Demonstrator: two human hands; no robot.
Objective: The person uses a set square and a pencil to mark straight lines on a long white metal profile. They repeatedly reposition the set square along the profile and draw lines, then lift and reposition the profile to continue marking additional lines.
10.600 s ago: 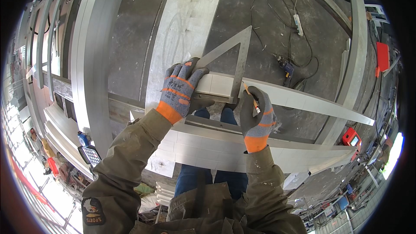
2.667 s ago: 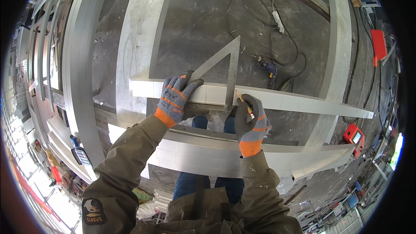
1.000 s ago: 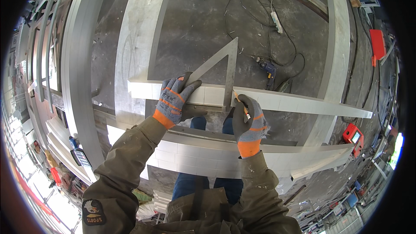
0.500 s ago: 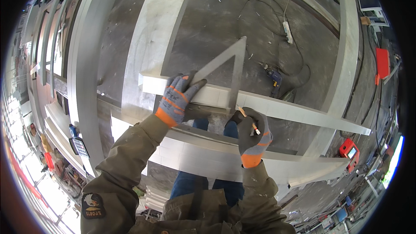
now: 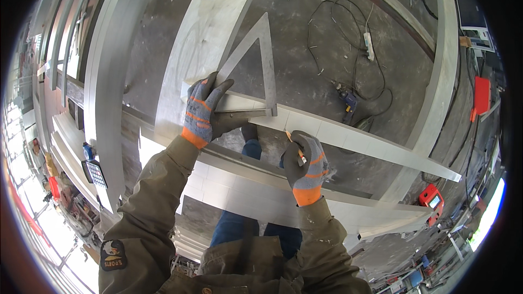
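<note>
My left hand (image 5: 202,110), in a grey and orange glove, grips a large metal triangular square (image 5: 265,65) and presses its base against a long pale metal profile (image 5: 348,137) running from the centre to the right. My right hand (image 5: 305,160), gloved the same way, is closed around an orange pencil (image 5: 294,147) whose tip points up at the near edge of that profile, just right of the square. A second wide pale profile (image 5: 239,196) lies below my hands, across my legs.
A power drill (image 5: 348,100) and a dark cable with a white power strip (image 5: 369,46) lie on the concrete floor beyond. Long metal profiles (image 5: 109,87) lean at the left and another (image 5: 441,76) at the right. A red tool (image 5: 433,201) sits at lower right, a calculator (image 5: 95,173) at left.
My right hand has drawn back a little from the square toward me, still with the pencil. The left hand stays on the square. The view has tilted slightly.
</note>
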